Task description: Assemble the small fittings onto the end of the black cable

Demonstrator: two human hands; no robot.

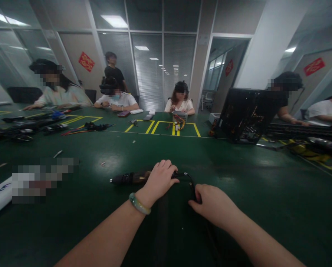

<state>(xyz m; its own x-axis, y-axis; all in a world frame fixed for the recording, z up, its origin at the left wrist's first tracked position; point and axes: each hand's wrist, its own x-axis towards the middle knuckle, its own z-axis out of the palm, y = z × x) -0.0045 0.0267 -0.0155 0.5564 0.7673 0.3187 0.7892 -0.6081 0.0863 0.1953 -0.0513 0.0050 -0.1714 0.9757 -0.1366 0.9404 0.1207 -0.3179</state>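
Note:
A dark electric screwdriver point(129, 178) lies on the green tabletop, its metal tip pointing left. My left hand point(160, 177), with a green bangle on the wrist, is closed over the tool's rear end. From that end a black cord point(191, 180) curves right and down toward me. My right hand point(214, 202) pinches this cord between thumb and fingers, a short way from the screwdriver. Part of the tool's body is hidden under my left hand.
A white object point(0, 196), partly blurred out, lies at the left. Bundled cables point(95, 127) sit farther back. A black computer case point(242, 115) stands at the right. Several people are around the table; a person point(179, 98) across handles a grey box with coloured wires.

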